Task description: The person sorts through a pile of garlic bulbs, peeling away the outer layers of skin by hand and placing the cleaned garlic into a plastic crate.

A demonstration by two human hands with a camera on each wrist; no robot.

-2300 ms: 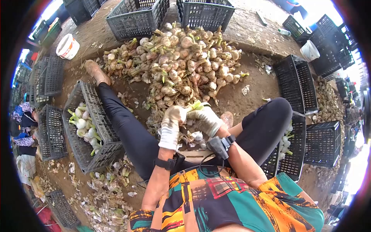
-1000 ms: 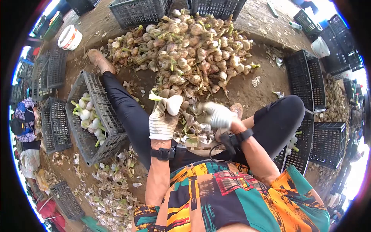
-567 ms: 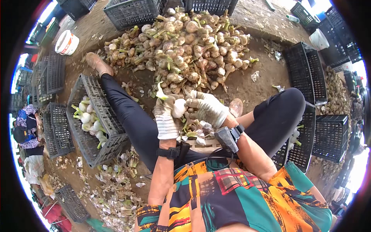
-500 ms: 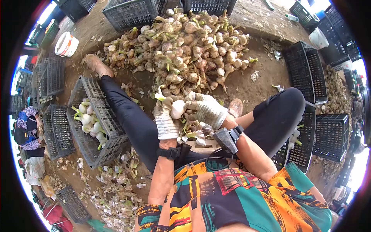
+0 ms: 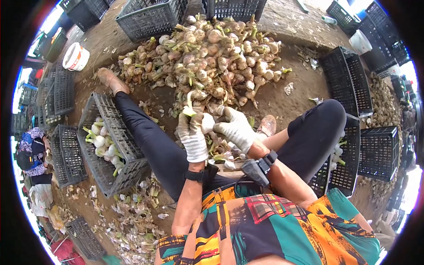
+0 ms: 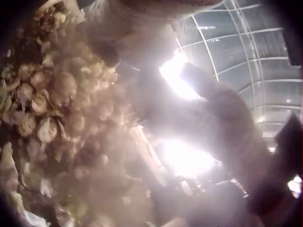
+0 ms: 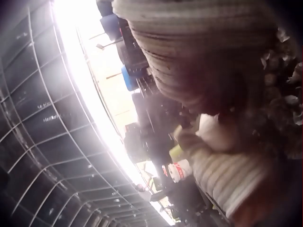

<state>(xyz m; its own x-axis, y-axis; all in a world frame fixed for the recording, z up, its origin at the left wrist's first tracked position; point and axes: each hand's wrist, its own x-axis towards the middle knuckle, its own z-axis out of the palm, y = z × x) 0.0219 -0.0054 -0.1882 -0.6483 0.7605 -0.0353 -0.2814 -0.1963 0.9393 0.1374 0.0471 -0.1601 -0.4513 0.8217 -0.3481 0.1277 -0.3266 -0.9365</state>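
In the head view, my gloved left hand (image 5: 193,138) grips a pale, cleaned garlic bulb (image 5: 207,123), its green stem (image 5: 189,109) sticking up past the fingers. My right hand (image 5: 237,130), in a striped knit glove too, meets the bulb from the other side. Its thumb lies at the bulb's flank and its curled fingers pinch the outer skin. The same bulb (image 7: 217,131) shows white between both gloves in the right wrist view. Beyond the hands lies a large heap of unpeeled garlic (image 5: 212,57). Glare and blur hide the grip in the left wrist view.
A crate (image 5: 126,152) with peeled garlic (image 5: 102,143) leans by the left leg; another black crate (image 5: 349,163) stands beyond the right knee. Dry skins (image 5: 132,221) litter the ground. Two crates (image 5: 150,20) stand behind the heap, with a white bucket (image 5: 76,57) at left.
The left hand first turned the garlic bulb up while the right hand swung aside, then both came together on it. Most recently both hands have stayed at the bulb, with small shifts.
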